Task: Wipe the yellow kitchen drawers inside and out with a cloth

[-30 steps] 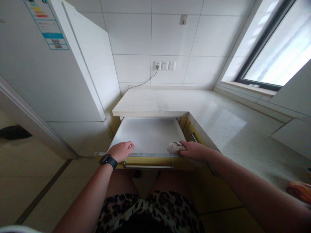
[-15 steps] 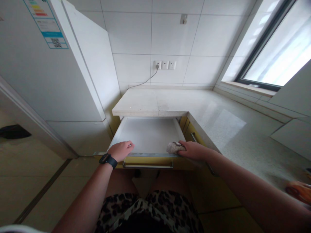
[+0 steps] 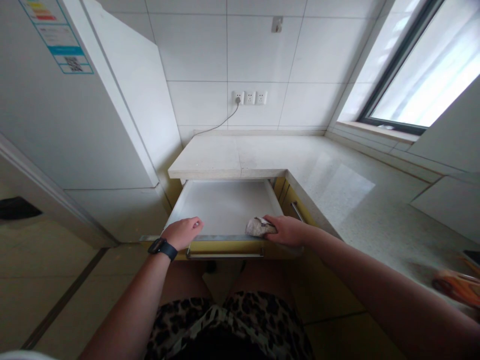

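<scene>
A pulled-out drawer [image 3: 225,200] with a white inside and a yellow front stands in front of me, below the countertop. My right hand [image 3: 288,230] is closed around a crumpled, greyish-white cloth [image 3: 258,227] at the drawer's front right, just by the front rim. At the front left corner, my left hand [image 3: 183,232] is curled closed over the rim, with a dark watch [image 3: 163,247] on its wrist. Whatever those curled fingers may hold is hidden. A metal bar handle [image 3: 225,256] runs along the drawer front.
The pale countertop [image 3: 322,175] bends round to the right, with an orange object [image 3: 457,286] at its far right. A white refrigerator [image 3: 93,125] stands on the left. A cord [image 3: 221,123] runs from the wall socket. Another cabinet handle [image 3: 297,211] sits right of the drawer.
My right hand has moved a little left along the drawer's front with the cloth. My left hand stays at the corner. The whole view has shifted slightly.
</scene>
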{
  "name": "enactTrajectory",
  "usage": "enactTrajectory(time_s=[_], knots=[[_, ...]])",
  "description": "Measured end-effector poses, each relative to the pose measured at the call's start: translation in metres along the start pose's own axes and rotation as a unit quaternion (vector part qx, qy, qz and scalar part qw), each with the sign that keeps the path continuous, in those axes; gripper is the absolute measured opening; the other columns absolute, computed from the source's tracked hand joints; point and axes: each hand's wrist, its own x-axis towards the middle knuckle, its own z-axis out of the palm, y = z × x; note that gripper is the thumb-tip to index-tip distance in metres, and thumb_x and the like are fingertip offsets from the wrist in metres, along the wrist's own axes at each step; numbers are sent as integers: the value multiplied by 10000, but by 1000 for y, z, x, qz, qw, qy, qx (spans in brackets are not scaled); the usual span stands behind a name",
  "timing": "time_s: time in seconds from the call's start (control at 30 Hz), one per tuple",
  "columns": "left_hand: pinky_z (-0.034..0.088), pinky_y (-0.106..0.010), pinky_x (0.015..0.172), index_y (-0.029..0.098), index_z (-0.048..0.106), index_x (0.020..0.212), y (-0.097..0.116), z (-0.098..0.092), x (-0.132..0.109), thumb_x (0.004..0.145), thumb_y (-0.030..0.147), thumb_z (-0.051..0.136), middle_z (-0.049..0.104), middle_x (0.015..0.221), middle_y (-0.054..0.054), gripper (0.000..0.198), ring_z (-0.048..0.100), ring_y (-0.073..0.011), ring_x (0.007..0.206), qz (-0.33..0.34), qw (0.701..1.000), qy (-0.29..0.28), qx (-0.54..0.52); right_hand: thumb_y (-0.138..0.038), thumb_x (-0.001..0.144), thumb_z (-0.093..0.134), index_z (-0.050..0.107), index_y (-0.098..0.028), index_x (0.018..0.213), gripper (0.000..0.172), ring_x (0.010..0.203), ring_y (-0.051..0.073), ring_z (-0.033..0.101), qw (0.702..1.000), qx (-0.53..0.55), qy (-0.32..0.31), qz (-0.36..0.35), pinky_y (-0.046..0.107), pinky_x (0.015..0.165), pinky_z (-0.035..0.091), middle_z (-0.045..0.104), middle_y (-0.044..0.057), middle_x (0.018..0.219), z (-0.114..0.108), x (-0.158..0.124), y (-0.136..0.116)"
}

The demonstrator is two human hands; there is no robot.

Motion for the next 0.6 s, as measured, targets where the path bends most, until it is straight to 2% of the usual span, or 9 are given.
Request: enactTrajectory(time_s=[0.2, 0.33, 0.43, 0.6], knots=[[384, -303, 668, 329, 683, 980, 1, -1, -2, 970, 534, 350, 759, 1067, -2, 392, 688, -230, 947, -1, 1000, 4, -3, -475, 836, 564, 578, -200, 1324, 560, 971, 320, 682, 999, 30, -38, 22, 367, 808, 458, 713, 157, 1118, -8, -5, 29], [392, -298, 681, 330, 686, 983, 2, -1, -2, 964, 533, 367, 761, 1049, -1, 379, 689, -225, 945, -10, 1000, 5, -13, -455, 838, 560, 610, -198, 1251, 488, 975, 299, 681, 997, 48, -54, 28, 358, 833, 462, 716, 143, 1114, -10, -6, 43], [394, -299, 684, 329, 684, 979, 2, -2, -2, 962, 529, 371, 759, 1043, -1, 372, 688, -225, 944, -8, 1000, 9, -14, -473, 845, 563, 605, -205, 1240, 479, 984, 294, 678, 997, 49, -44, 28, 345, 826, 455, 716, 135, 1120, -10, -5, 34], [387, -302, 668, 334, 683, 1003, 4, -4, -3, 966, 523, 364, 754, 1042, -9, 373, 689, -229, 924, -3, 1000, 1, -18, -501, 851, 570, 592, -209, 1264, 506, 1009, 308, 673, 999, 28, 2, 25, 335, 802, 428, 722, 132, 1103, -3, -1, -7]])
